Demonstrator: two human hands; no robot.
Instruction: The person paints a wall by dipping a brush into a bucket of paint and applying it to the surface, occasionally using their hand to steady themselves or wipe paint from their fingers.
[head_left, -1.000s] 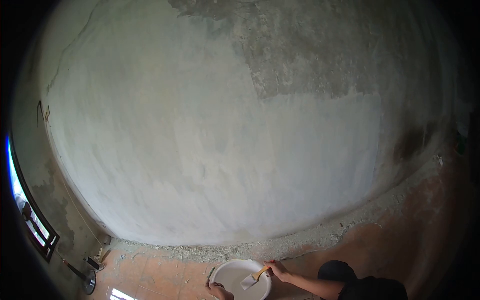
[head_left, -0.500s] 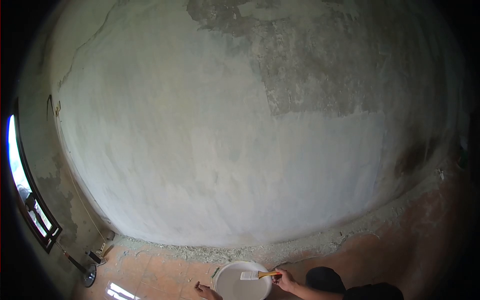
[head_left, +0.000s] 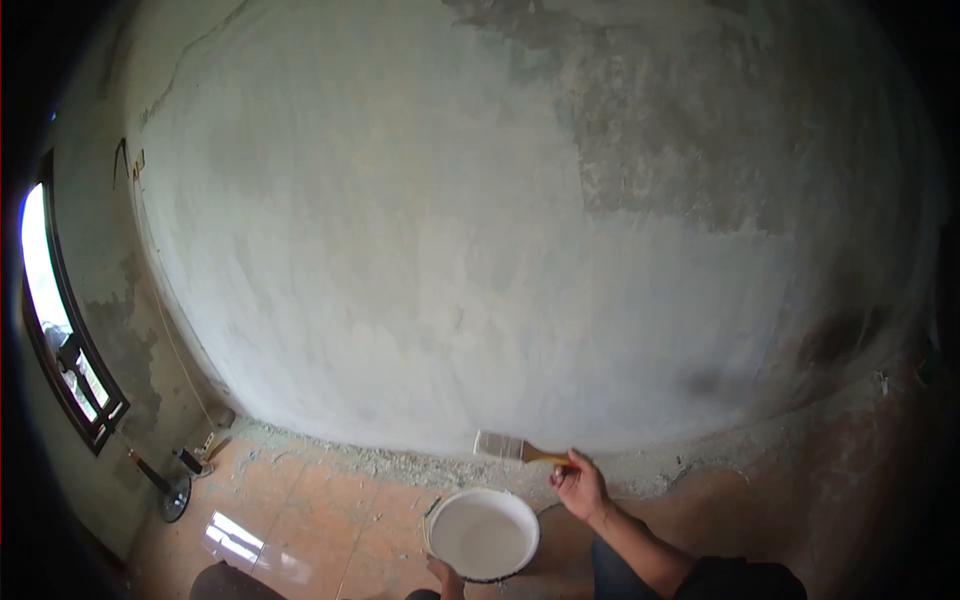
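Observation:
My right hand (head_left: 580, 487) is closed round the yellowish handle of a flat paintbrush (head_left: 502, 446). The brush is nearly level, its pale, coated bristles pointing left, and it overlaps the foot of the wall (head_left: 450, 300) in this view. Below it on the floor stands a white bucket (head_left: 434, 524), with whitish paint (head_left: 485, 538) inside. My left hand (head_left: 445, 575) is at the bucket's near left side, fingers against its edge and partly hidden.
Plaster debris (head_left: 370, 455) lies along the wall's base on the tiled floor (head_left: 320, 500). At the left are a window (head_left: 75, 345), a long-handled tool with a round dark base (head_left: 174, 498) and a cord (head_left: 172, 330). My knee (head_left: 232, 582) shows at the bottom.
The brush has risen from over the bucket towards the wall, in my right hand. My left hand has come in from beside the bucket to its edge. The view has shifted.

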